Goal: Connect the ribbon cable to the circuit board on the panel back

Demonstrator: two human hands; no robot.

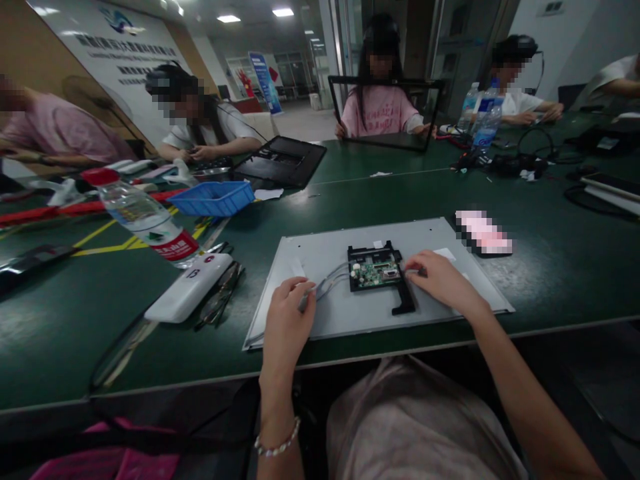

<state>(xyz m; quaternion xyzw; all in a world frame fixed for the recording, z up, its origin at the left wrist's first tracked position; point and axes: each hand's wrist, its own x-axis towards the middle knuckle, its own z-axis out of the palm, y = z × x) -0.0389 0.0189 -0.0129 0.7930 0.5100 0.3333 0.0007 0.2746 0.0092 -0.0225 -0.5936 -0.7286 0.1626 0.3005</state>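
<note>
A grey metal panel (450,287) lies flat on the green table in front of me. At its centre sits a black plastic frame holding a small green circuit board (376,272), with grey wires (333,277) running off its left side. My left hand (286,320) rests on the panel's left part with fingers curled round the wires' end. My right hand (440,280) lies to the right of the board, fingertips pinched at the frame's right edge on something too small to name.
A plastic water bottle (145,220) lies left of the panel, beside a white device (190,287) and glasses (220,300). Farther back are a blue tray (213,198) and an open black casing (283,160). Several people work around the table. A phone (483,232) lies right.
</note>
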